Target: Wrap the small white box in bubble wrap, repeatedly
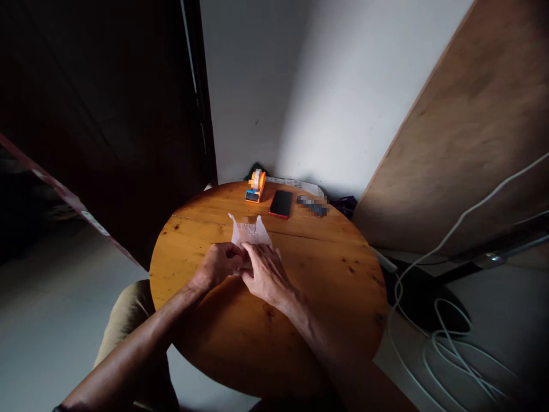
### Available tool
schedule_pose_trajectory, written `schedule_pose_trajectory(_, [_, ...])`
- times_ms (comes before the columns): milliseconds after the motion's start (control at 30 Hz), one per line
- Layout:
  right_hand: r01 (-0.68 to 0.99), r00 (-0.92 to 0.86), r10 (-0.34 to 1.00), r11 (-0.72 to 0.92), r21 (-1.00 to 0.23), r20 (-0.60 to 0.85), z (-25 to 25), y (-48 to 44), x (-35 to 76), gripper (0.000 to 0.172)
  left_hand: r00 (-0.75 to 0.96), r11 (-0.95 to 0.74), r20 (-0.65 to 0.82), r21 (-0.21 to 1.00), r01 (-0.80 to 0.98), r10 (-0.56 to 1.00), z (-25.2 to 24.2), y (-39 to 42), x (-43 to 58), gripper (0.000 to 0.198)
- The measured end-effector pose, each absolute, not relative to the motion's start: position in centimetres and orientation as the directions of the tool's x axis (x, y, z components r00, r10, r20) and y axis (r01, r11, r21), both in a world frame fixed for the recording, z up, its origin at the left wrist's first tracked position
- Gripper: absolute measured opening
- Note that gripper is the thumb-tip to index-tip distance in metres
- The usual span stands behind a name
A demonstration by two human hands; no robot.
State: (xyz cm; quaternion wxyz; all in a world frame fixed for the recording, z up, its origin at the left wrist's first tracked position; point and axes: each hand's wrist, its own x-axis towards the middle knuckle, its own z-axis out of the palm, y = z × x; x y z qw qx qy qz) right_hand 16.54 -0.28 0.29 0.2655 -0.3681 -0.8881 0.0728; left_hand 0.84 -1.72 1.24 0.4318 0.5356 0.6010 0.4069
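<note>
A translucent sheet of bubble wrap (252, 232) stands up from the middle of the round wooden table, its two upper corners pointed. My left hand (218, 264) has its fingers curled at the near left edge of the wrap, pinching it. My right hand (266, 273) lies over the wrap's near right part, fingers bent together around it, the fingertips close to my left hand. Whatever may be inside the wrap is hidden by my hands.
On the wooden table (334, 292), toward the back, are an orange and blue tape dispenser (256, 186), a red-edged phone (281, 203) and a blurred dark item (313, 205). White cables (450, 229) hang and coil at the right.
</note>
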Motion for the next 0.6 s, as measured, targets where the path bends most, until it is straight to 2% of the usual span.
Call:
schedule_pose_trajectory(133, [0.518, -0.593, 0.688, 0.724, -0.456, 0.418, 0.8, 0.3, 17.6, 0.06, -0.021, 0.06, -0.058, 0.822, 0.567, 0.998, 2.3, -1.7, 1.2, 0.02])
schedule_pose_trajectory(233, [0.456, -0.591, 0.674, 0.732, -0.506, 0.443, 1.0, 0.7, 18.1, 0.058, 0.085, 0.022, -0.101, 0.764, 0.645, 0.991, 3.7, -1.7, 1.1, 0.025])
schedule_pose_trajectory(400, [0.509, -0.64, 0.624, 0.781, -0.362, 0.448, 1.4, 0.8, 18.1, 0.049, 0.149, -0.039, -0.092, 0.711, 0.702, 0.985, 4.3, -1.7, 1.0, 0.021])
schedule_pose_trajectory(500, [0.539, -0.655, 0.631, 0.776, -0.327, 0.416, 1.5, 0.9, 18.2, 0.037, 0.17, -0.074, -0.066, 0.709, 0.701, 0.983, 3.5, -2.1, 0.8, 0.022])
schedule_pose_trajectory(600, [0.554, -0.666, 0.634, 0.774, -0.308, 0.393, 1.5, 1.0, 18.4, 0.033, 0.131, -0.183, 0.128, 0.718, 0.672, 0.983, 2.1, -3.0, 0.2, 0.022])
